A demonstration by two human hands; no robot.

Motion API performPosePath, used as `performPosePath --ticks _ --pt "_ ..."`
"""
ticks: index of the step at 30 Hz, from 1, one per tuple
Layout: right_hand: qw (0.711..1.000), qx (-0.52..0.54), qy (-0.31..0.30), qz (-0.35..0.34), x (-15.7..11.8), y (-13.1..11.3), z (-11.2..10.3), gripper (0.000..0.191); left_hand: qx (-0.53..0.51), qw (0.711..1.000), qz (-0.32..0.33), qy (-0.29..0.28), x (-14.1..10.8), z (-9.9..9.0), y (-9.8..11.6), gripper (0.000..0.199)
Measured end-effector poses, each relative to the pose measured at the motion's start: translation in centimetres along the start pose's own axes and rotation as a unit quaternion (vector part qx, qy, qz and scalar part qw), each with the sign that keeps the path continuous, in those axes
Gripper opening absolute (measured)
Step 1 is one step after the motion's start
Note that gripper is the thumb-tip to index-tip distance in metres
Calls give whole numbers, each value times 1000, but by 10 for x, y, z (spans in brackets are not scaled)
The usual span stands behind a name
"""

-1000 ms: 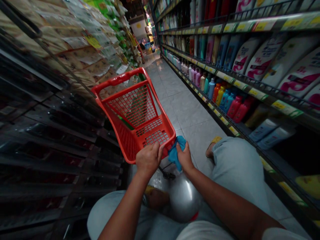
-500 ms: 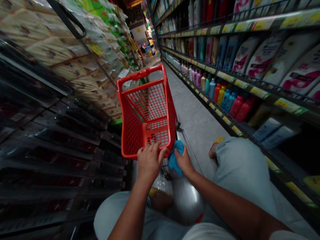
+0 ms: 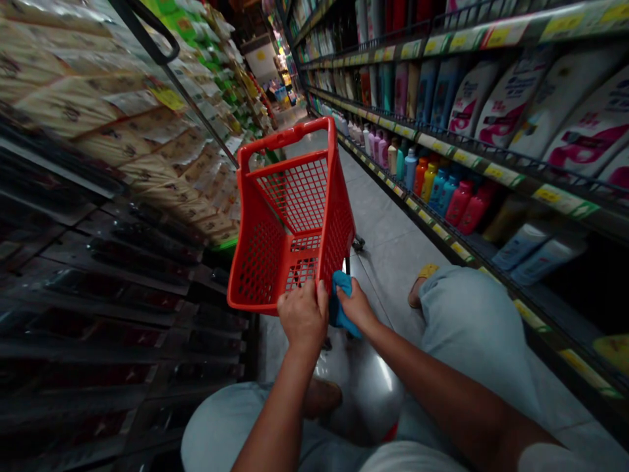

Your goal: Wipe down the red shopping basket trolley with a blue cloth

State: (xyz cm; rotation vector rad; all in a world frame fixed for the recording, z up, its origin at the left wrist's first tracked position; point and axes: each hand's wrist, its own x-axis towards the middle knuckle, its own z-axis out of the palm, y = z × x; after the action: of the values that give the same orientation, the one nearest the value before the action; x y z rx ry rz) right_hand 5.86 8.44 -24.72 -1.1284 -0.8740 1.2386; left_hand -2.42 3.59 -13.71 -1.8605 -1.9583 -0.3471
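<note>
A red plastic shopping cart (image 3: 339, 213) with grid walls stands in front of me, angled across the aisle, and nothing shows in its basket. My left hand (image 3: 303, 316) is closed over the rim at the near right corner, its fingers hooked inside. Just to the right, my right hand (image 3: 358, 307) grips a bunched blue cloth (image 3: 340, 316) against the outside of the cart's side wall near that corner. Part of the cloth is hidden under the fingers and behind the left hand. The cart's lower frame is partly out of sight below the basket.
Shelves of bottles (image 3: 447, 190) line the right side, close to my knee. Stacked packs (image 3: 132, 151) and dark packaged goods (image 3: 122, 288) fill the left. A metal pole (image 3: 206, 124) slants down towards the cart. Grey tiled floor (image 3: 381, 223) runs down the aisle.
The cart has turned, its near end swinging left, so more of its right wall shows. My left hand's fingers have gone from spread on the rim to curled over it. The cloth remains in my right hand.
</note>
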Motion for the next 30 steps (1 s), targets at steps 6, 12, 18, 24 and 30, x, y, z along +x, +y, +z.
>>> performPosePath --ticks 6,12,18,24,30 --pt "980 -66 -69 -173 -17 -33 7 38 27 1000 2 0 -13 -10 -9 46" --pt "986 -158 9 -54 2 9 -3 30 32 999 8 -12 -30 -25 -18 48" --pt "977 -149 -11 -149 -31 -4 4 46 44 994 -20 -103 -28 -39 -8 49" --pt "985 -155 7 -77 -27 18 -5 44 69 974 -90 -198 -23 -51 -1 52" --pt "975 -157 -20 -158 -29 -1 3 49 76 955 -59 -281 12 -66 -2 55"
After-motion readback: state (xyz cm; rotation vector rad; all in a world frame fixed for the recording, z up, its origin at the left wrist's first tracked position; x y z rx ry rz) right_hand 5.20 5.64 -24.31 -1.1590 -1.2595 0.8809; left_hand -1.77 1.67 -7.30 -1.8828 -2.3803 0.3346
